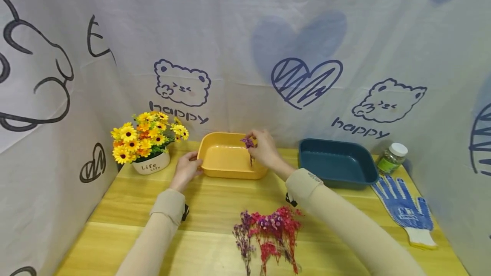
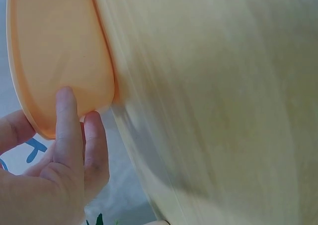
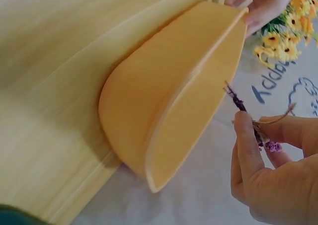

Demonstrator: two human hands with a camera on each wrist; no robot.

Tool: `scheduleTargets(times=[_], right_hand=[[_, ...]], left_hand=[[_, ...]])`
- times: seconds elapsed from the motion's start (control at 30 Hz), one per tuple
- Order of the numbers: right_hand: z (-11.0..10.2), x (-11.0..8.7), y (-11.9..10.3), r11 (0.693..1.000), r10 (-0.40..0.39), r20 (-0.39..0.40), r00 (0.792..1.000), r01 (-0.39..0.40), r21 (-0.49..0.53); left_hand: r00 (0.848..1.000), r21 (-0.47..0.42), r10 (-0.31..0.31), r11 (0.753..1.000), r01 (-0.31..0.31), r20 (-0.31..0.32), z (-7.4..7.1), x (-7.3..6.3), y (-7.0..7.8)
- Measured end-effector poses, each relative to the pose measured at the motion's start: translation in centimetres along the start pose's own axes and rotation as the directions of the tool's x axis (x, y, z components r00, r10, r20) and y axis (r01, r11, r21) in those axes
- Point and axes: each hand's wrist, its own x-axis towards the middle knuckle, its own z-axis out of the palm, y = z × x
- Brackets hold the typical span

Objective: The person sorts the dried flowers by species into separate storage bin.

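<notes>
A yellow plastic basin [image 1: 226,173] stands on the wooden table towards the back. My left hand [image 1: 186,170] grips its left end, with fingers at the rim and along the outer wall [image 2: 59,51]. Above the basin's right part, my right hand [image 1: 265,150] pinches a small bunch of purple dried flowers [image 1: 248,142]. Twine [image 3: 278,119] is tied round the bunch, and its dark stems point away from the fingertips in the right wrist view. Closer to me on the table lie several pink and purple dried flower bunches [image 1: 268,222].
A dark teal basin [image 1: 337,173] stands to the right, beside a white-lidded jar [image 1: 391,159]. A blue and white glove [image 1: 408,212] lies in front of the jar. On the left is a white pot [image 1: 151,165] of yellow artificial flowers [image 1: 143,137]. Printed cloth hangs behind.
</notes>
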Motion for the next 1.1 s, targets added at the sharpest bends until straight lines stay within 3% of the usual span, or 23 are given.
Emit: scheduleTargets(times=[0.6,0.93,1.1], right_hand=[[4.4,2.8,-2.5,0.998,-0.044,0.029,0.999,0.046,-0.053],[6.2,3.5,-3.7,1.000,0.002,0.029,1.000,-0.002,-0.026],[6.9,3.6,-4.1,1.000,0.013,0.079,0.997,-0.014,0.007]], left_hand=[[0.999,0.002,0.025,1.000,-0.025,-0.035,0.3,0.1,-0.3],[0.998,0.004,0.045,0.999,-0.044,-0.033,0.2,0.2,-0.5],[0.998,0.002,0.051,0.999,-0.051,-0.029,0.5,0.1,-0.4]])
